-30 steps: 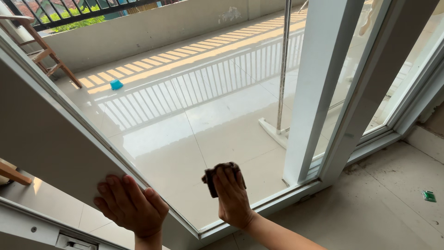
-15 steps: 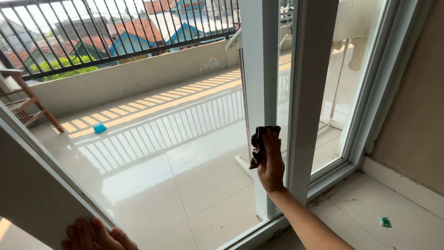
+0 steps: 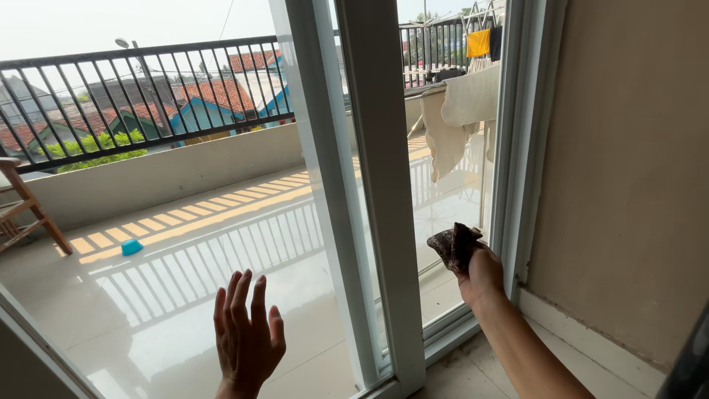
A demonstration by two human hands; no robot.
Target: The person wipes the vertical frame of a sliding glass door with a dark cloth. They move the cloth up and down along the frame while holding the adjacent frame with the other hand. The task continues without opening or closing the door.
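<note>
My right hand (image 3: 481, 275) grips a dark crumpled cloth (image 3: 453, 244) and holds it against the narrow glass pane (image 3: 450, 222) between the white door frame (image 3: 380, 192) and the right frame post (image 3: 517, 148). My left hand (image 3: 248, 338) is raised with fingers spread, its palm toward the large glass pane (image 3: 170, 244) at the lower middle. It holds nothing.
Through the glass lies a tiled balcony with a black railing (image 3: 140, 96), a wooden chair (image 3: 26, 210) at the left, a small blue object (image 3: 131, 247) on the floor, and pale laundry (image 3: 461, 114) hanging at the right. A beige wall (image 3: 628, 185) stands at the right.
My right hand has carried the cloth rightward past the white frame onto the narrow right pane. My left hand has risen into view with fingers spread. The view has swung up and to the right.
</note>
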